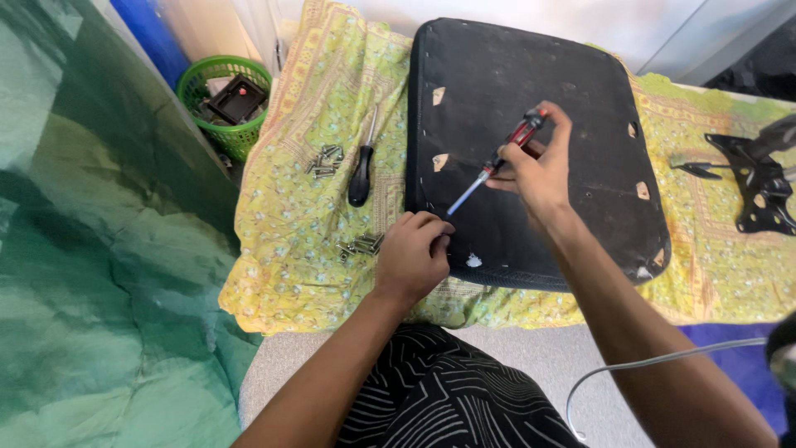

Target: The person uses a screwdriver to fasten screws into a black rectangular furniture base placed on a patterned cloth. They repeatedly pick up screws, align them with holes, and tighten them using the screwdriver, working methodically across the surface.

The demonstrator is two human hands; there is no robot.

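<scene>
A black square seat pad (531, 91) lies upside down on a yellow-green patterned cloth (307, 232). My right hand (539, 178) grips a screwdriver (497, 160) with a red and black handle, its tip slanting down-left toward the pad's near left edge. My left hand (413, 257) rests at that edge with its fingers curled together right under the tip; whether it pinches a screw I cannot see. Loose screws (361, 245) lie just left of my left hand.
A second black-handled screwdriver (362, 170) and another heap of screws (323, 160) lie on the cloth. A black metal bracket (759, 187) sits at the right. A green basket (222, 108) stands at the back left. A grey cable (638, 369) curves at the lower right.
</scene>
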